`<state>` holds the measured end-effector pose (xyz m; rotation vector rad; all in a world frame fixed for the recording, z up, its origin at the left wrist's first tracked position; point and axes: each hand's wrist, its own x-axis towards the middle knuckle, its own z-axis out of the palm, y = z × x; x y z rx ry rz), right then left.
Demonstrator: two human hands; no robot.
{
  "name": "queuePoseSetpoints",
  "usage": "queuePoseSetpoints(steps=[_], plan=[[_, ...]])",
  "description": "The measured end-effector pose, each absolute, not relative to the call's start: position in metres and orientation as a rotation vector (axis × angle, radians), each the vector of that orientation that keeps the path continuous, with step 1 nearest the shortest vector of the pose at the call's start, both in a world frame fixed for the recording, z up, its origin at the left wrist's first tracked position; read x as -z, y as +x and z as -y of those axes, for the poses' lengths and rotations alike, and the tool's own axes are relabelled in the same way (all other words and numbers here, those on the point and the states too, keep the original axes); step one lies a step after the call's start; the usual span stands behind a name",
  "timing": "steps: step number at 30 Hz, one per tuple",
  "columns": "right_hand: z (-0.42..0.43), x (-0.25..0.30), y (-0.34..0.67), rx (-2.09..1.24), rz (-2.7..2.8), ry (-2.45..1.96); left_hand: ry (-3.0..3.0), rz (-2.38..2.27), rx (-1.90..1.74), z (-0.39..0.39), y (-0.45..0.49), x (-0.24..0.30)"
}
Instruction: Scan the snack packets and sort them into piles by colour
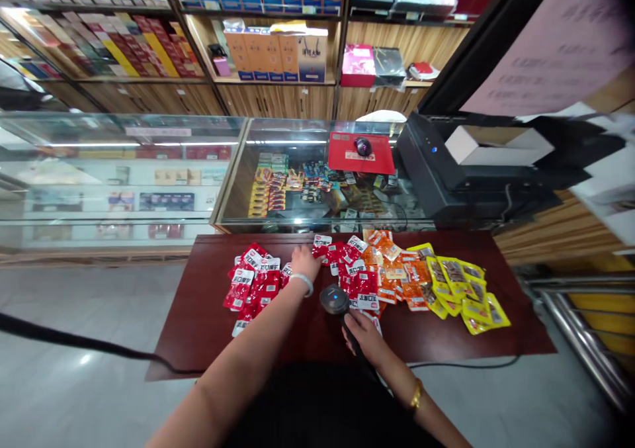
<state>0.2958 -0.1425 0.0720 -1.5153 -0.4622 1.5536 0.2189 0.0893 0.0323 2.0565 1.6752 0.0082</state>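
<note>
My right hand is wrapped round the handle of a black barcode scanner, whose head has a lit blue dot. My left hand reaches over the table between two groups of red-and-white snack packets, fingers apart and pointing down, thumb beside a packet. Its fingertips are partly hidden, and I see nothing held in it. A loose pile of red packets lies to its left. More red packets lie right of the scanner, followed by orange packets and yellow packets.
Everything lies on a dark red-brown table. Behind it stands a glass display counter with a red mat and a computer mouse. A black machine stands at right. Cables cross both sides; metal rails stand far right.
</note>
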Motion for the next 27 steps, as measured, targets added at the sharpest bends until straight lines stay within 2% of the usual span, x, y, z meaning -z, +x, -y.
queuePoseSetpoints(steps=[4,8,20,27], plan=[[0.146,-0.071,0.3,-1.505,0.458,-1.514,2.116,-1.741,0.084,-0.092,0.234,-0.028],[0.145,-0.074,0.303,-1.477,0.436,-1.519,2.025,-1.62,0.097,-0.095,0.226,-0.021],[0.124,-0.086,0.291,-1.558,0.569,-1.489,1.255,-1.314,-0.523,-0.053,0.156,-0.018],[0.109,-0.09,0.272,-1.672,0.697,-1.434,1.189,-1.396,-0.609,-0.04,0.113,-0.028]])
